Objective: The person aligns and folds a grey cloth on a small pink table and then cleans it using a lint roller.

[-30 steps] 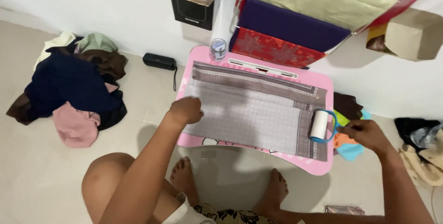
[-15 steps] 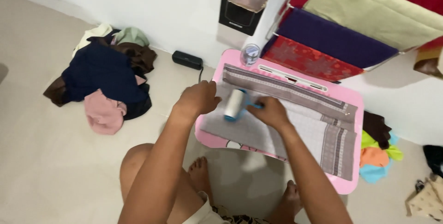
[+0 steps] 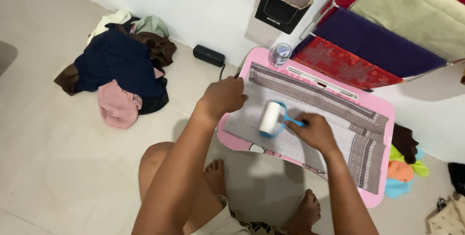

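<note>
Blue-handled lint roller [image 3: 271, 118] – right hand [image 3: 315, 131] – grey cloth [image 3: 315, 114].

White lint roller [image 3: 270, 117] flat on grey cloth [image 3: 315, 118]

Pale floor tiles [image 3: 58, 177] are meeting a white wall [image 3: 193, 2], with soft, even light falling across both. A heap of clothes [image 3: 121, 65] is lying on the floor, and coloured cloths [image 3: 382, 41] are hanging on a rack by the wall.

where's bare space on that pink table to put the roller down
Little: the grey patterned cloth covers most of the pink lap table. Bare strips lie at its far rim beside the small tin and its right rim. Both hands crowd the left end.
</note>
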